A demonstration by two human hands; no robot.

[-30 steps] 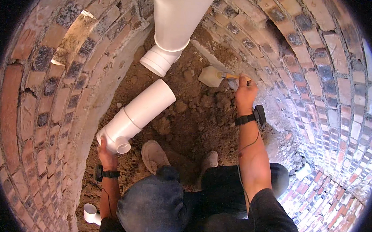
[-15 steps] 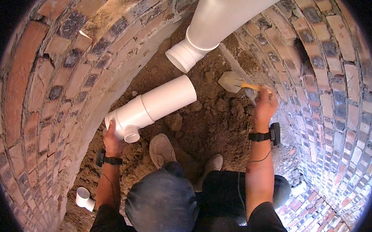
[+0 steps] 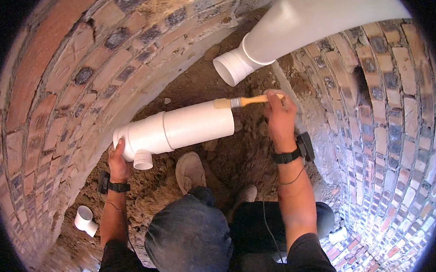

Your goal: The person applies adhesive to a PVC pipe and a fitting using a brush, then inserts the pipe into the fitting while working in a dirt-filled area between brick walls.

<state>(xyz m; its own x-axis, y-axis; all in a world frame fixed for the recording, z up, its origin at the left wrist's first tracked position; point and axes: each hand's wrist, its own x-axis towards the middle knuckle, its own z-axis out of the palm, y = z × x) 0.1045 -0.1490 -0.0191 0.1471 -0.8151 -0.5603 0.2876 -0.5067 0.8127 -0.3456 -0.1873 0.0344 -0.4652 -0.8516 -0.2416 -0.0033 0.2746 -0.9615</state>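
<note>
A white plastic pipe (image 3: 199,127) with a short side-branch fitting (image 3: 143,160) at its left end lies slanted above the soil in front of me. My left hand (image 3: 118,162) grips that left end, thumb on top; the fingers beneath it are hidden. In my right hand (image 3: 281,115) is a paintbrush (image 3: 251,100), held by its yellow handle. Its pale bristles rest on the upper edge of the pipe's right end. Just beyond that end, apart from it, is the open socket (image 3: 233,67) of a large white pipe (image 3: 315,28).
Curved brick walls (image 3: 389,104) close in on both sides. Loose brown soil (image 3: 221,170) covers the ground around my shoes (image 3: 190,172). A small white elbow fitting (image 3: 86,220) lies at the lower left. Another white piece (image 3: 337,235) sits by the bricks at lower right.
My right hand has moved left with the paintbrush, bringing its bristles from over the soil onto the pipe end. The held pipe has tilted flatter. The view has shifted slightly.
</note>
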